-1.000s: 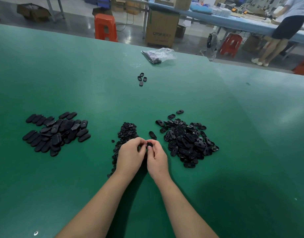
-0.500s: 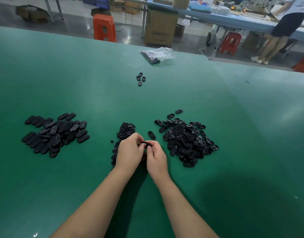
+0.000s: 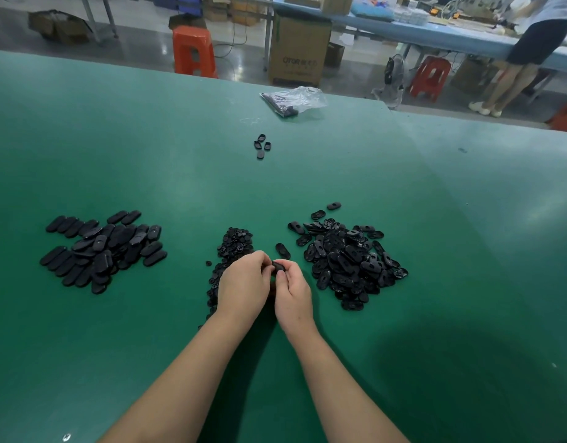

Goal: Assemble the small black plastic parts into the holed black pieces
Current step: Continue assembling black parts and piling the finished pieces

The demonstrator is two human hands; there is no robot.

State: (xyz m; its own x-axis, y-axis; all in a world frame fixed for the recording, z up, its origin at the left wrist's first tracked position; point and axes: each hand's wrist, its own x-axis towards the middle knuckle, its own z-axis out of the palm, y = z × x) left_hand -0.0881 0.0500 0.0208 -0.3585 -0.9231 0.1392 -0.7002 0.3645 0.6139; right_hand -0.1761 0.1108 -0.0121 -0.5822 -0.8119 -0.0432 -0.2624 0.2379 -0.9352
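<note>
Light is even and moderate, coming from overhead. The green table (image 3: 148, 155) shows pale, soft sheen patches across its middle and toward its right edge. A broad dark shadow lies near the table's near right corner, and a narrower one runs between the forearms. The floor (image 3: 141, 49) beyond the far edge reflects glare. Wide-angle distortion bows the far edge. The black heaps lose detail; the background looks slightly soft.
</note>
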